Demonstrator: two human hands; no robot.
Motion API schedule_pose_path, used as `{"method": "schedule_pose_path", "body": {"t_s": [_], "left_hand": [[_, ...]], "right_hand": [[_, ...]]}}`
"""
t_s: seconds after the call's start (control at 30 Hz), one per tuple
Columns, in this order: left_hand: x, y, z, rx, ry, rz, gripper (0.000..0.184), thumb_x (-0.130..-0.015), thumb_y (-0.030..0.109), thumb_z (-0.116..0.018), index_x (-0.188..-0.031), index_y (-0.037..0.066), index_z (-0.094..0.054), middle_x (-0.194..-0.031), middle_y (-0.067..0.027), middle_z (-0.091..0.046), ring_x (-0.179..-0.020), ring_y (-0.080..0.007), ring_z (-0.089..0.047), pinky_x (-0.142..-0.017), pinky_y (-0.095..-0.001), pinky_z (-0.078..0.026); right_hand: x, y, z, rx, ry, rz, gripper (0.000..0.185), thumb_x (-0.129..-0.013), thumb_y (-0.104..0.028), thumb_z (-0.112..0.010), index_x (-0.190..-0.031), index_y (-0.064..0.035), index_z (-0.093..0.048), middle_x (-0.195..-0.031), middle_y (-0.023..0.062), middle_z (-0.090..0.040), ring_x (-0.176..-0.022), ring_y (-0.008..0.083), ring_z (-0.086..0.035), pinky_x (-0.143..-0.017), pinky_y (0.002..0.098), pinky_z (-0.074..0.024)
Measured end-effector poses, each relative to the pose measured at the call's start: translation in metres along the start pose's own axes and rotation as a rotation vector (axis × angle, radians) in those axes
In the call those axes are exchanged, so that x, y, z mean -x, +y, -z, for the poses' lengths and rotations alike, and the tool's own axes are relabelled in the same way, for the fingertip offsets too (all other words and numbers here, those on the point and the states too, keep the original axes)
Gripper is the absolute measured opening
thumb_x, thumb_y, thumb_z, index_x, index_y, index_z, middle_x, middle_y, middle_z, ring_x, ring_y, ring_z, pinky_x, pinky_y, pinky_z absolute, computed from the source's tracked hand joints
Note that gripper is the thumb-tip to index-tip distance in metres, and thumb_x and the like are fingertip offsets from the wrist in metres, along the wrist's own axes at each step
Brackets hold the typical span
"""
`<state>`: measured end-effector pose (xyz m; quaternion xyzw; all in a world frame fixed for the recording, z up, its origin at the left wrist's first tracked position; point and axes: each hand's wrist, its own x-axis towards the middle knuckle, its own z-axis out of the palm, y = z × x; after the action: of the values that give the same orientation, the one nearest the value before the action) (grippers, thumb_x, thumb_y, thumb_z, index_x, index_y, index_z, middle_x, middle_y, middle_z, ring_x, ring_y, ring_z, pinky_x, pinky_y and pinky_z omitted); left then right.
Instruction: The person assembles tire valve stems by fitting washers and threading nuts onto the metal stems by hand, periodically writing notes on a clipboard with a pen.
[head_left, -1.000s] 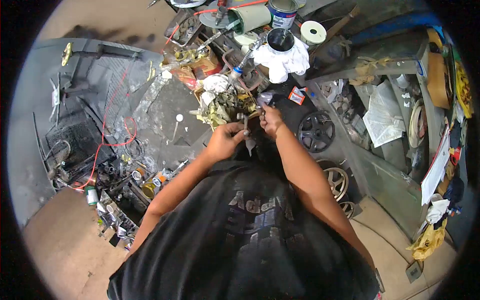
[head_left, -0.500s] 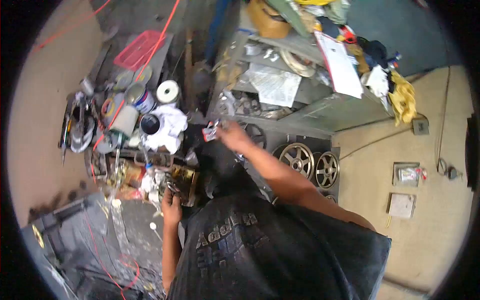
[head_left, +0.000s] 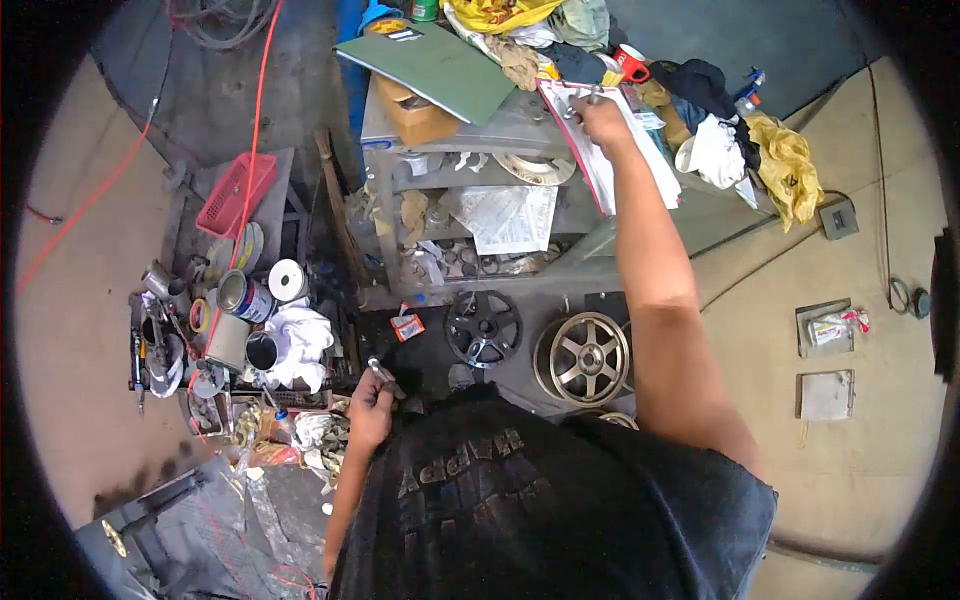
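Observation:
My left hand (head_left: 372, 408) is closed at the front of my body, gripping a small silvery metal piece (head_left: 376, 367) that pokes up past the fingers; its kind is unclear. My right hand (head_left: 602, 122) reaches far forward over a red-edged clipboard with white sheets (head_left: 648, 165). Its fingers are curled around a small grey metallic object (head_left: 574, 104), too blurred to name. Whether that hand touches the paper, I cannot tell. A red-and-white packet (head_left: 407, 326) lies on the floor beyond my left hand.
Wheel rims (head_left: 588, 358) stand below a cluttered metal cabinet (head_left: 590, 245). A green folder (head_left: 430, 75) and cloths lie on top. At left, a bench holds a paint can (head_left: 245, 297), a white rag (head_left: 300, 345) and a pink basket (head_left: 238, 195). An orange hose (head_left: 262, 90) hangs across.
My right hand has gone from above the floor beside the cabinet up and right to the clipboard. My left hand has come away from the cluttered box at the bench. The view has shifted.

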<state>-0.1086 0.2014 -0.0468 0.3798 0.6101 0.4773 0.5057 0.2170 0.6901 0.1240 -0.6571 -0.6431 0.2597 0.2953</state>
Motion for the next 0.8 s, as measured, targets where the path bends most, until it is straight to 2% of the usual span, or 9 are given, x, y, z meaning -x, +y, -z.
{"method": "schedule_pose_path", "body": {"t_s": [0.07,0.13,0.23,0.33,0.47,0.53,0.63,0.73,0.8], "left_hand": [[-0.010,-0.001,-0.018,0.117,-0.034,0.000,0.007,-0.095,0.000,-0.049,-0.099,0.004,-0.053,-0.083,-0.0035,-0.060,-0.079,-0.0110,-0.056,-0.073,-0.0272,-0.045],[-0.017,-0.022,-0.025,0.105,-0.071,0.009,0.019,-0.102,0.010,-0.047,-0.117,0.002,-0.056,-0.095,-0.0025,-0.065,-0.086,-0.0108,-0.060,-0.079,-0.0271,-0.048],[-0.022,-0.014,-0.043,0.149,-0.069,-0.016,0.019,-0.103,0.011,-0.048,-0.118,0.001,-0.055,-0.102,-0.0031,-0.064,-0.088,-0.0115,-0.059,-0.081,-0.0269,-0.047],[-0.021,0.005,-0.061,0.169,0.038,0.007,0.003,-0.097,0.005,-0.053,-0.100,0.003,-0.054,-0.082,-0.0010,-0.057,-0.077,-0.0112,-0.057,-0.075,-0.0268,-0.046],[-0.024,0.004,-0.066,0.211,0.091,0.020,0.003,-0.097,0.005,-0.053,-0.099,0.003,-0.055,-0.082,0.0003,-0.055,-0.075,-0.0098,-0.054,-0.072,-0.0262,-0.045],[-0.029,0.015,-0.062,0.010,0.052,0.016,0.003,-0.097,0.005,-0.053,-0.098,0.004,-0.055,-0.081,0.0009,-0.054,-0.073,-0.0082,-0.051,-0.070,-0.0253,-0.043],[-0.041,0.037,-0.068,0.114,0.020,-0.016,0.003,-0.097,0.006,-0.053,-0.098,0.004,-0.054,-0.081,0.0008,-0.054,-0.073,-0.0087,-0.054,-0.069,-0.0255,-0.045],[-0.047,0.058,-0.065,0.110,-0.016,-0.085,0.004,-0.098,0.008,-0.053,-0.099,0.004,-0.054,-0.080,0.0002,-0.055,-0.073,-0.0099,-0.057,-0.069,-0.0259,-0.046],[-0.047,0.065,-0.061,0.109,-0.037,-0.067,0.005,-0.098,0.009,-0.053,-0.100,0.005,-0.053,-0.080,-0.0003,-0.057,-0.074,-0.0094,-0.056,-0.068,-0.0254,-0.045]], "right_hand": [[-0.025,0.007,-0.014,0.092,-0.061,0.049,0.040,-0.085,-0.037,-0.068,-0.077,0.0022,-0.069,-0.073,0.0160,-0.069,-0.066,0.0259,-0.063,-0.066,0.0393,-0.0473],[-0.041,0.006,-0.023,0.185,-0.121,0.100,0.042,-0.085,-0.039,-0.068,-0.076,0.0026,-0.070,-0.073,0.0173,-0.069,-0.066,0.0285,-0.064,-0.067,0.0401,-0.0480],[-0.041,-0.010,-0.010,0.427,-0.144,0.107,0.053,-0.083,-0.049,-0.066,-0.098,0.0019,-0.073,-0.104,0.0287,-0.068,-0.102,0.0421,-0.066,-0.092,0.0458,-0.0503],[-0.047,-0.004,0.011,0.501,-0.024,0.241,0.052,-0.082,-0.045,-0.069,-0.102,0.0022,-0.072,-0.106,0.0283,-0.068,-0.102,0.0406,-0.066,-0.092,0.0451,-0.0507],[-0.045,0.010,0.020,0.571,-0.153,0.313,0.050,-0.082,-0.044,-0.071,-0.103,0.0006,-0.071,-0.102,0.0264,-0.070,-0.099,0.0388,-0.068,-0.090,0.0451,-0.0507],[-0.040,0.019,0.032,0.443,-0.139,0.310,0.053,-0.084,-0.048,-0.069,-0.106,0.0006,-0.069,-0.103,0.0257,-0.070,-0.099,0.0385,-0.067,-0.089,0.0457,-0.0504],[-0.034,0.031,0.052,0.161,0.025,0.183,0.057,-0.085,-0.052,-0.065,-0.110,-0.0002,-0.069,-0.105,0.0262,-0.069,-0.102,0.0381,-0.066,-0.090,0.0457,-0.0496],[-0.038,0.059,0.069,0.320,0.120,0.204,0.057,-0.089,-0.052,-0.060,-0.112,-0.0009,-0.068,-0.110,0.0265,-0.068,-0.105,0.0387,-0.065,-0.093,0.0456,-0.0492],[-0.045,0.074,0.068,0.659,0.071,0.013,0.055,-0.091,-0.049,-0.057,-0.115,-0.0010,-0.067,-0.115,0.0262,-0.066,-0.111,0.0401,-0.063,-0.098,0.0458,-0.0481]]}}
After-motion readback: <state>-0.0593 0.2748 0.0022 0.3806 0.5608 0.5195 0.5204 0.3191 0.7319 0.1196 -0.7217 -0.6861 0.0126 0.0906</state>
